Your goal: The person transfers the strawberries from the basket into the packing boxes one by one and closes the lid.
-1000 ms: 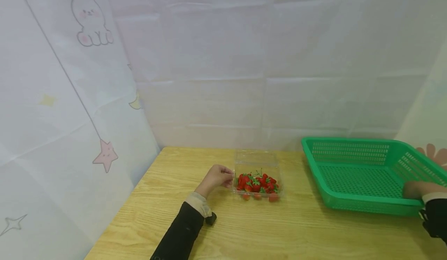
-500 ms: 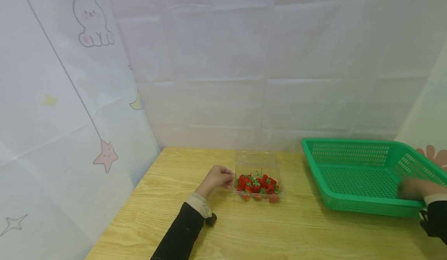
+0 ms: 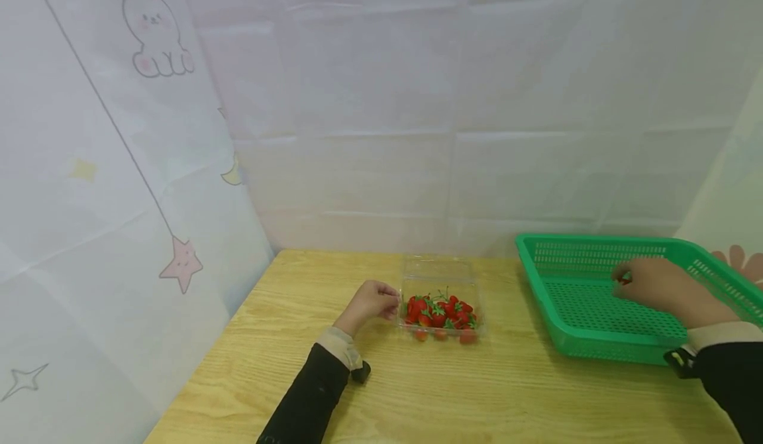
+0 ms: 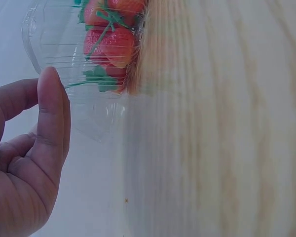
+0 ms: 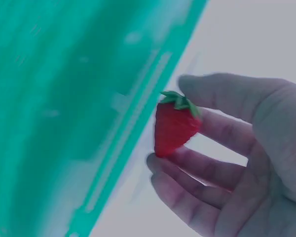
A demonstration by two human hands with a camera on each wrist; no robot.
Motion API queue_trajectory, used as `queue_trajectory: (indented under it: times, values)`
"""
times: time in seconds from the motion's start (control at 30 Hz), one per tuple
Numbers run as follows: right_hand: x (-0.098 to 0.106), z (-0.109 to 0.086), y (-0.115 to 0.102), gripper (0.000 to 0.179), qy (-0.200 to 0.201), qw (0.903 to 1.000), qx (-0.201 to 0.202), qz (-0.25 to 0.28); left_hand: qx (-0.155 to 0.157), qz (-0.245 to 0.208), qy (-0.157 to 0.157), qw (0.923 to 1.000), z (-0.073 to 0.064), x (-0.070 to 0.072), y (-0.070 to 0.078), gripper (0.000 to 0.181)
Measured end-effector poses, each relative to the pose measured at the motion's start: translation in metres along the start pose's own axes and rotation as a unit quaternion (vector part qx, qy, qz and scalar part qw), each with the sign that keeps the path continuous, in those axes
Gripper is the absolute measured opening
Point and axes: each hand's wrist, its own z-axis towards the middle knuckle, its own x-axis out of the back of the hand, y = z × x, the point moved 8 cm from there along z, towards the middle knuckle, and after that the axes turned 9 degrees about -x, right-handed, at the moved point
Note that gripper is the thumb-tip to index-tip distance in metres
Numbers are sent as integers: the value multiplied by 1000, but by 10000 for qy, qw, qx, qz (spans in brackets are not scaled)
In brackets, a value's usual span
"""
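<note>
A red strawberry point(image 5: 175, 129) with green leaves is held in the fingers of my right hand point(image 3: 661, 288), which hovers over the green basket point(image 3: 560, 341). At the middle of the table my left hand point(image 3: 371, 303) pinches the left rim of a clear plastic clamshell box point(image 3: 479, 321). Its thumb and forefinger meet at that edge in the left wrist view. Several strawberries point(image 4: 113, 47) with green stems lie heaped inside the box, and its lid point(image 3: 438, 268) is folded back behind them.
The wooden table point(image 3: 429, 391) runs up to a pale wall sheet point(image 3: 369, 112). Another sheet with a printed rabbit point(image 3: 155, 30) hangs along the left side. The basket stands at the right, its long side facing the box.
My right hand has risen from low in the basket's right part and moved left, with the strawberry now showing in its fingers. The left hand and the box have stayed put.
</note>
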Motion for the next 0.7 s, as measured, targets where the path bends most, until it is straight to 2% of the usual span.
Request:
queue_trajectory:
  times: [0.27,0.37,0.53,0.7]
  values:
    - [11,5,-78,45,673,9976,38,177,0,-9,-15,10000,0,-2,1,16]
    - [8,5,-111,42,817,9959,252,295,-18,-2,1,10000,-1,-1,2,17]
    - [-7,5,-163,33,942,9926,620,444,-50,-18,-5,10000,-1,-1,2,16]
    - [-34,10,-194,26,1008,9888,826,729,-61,-61,-23,10000,1,-1,-1,16]
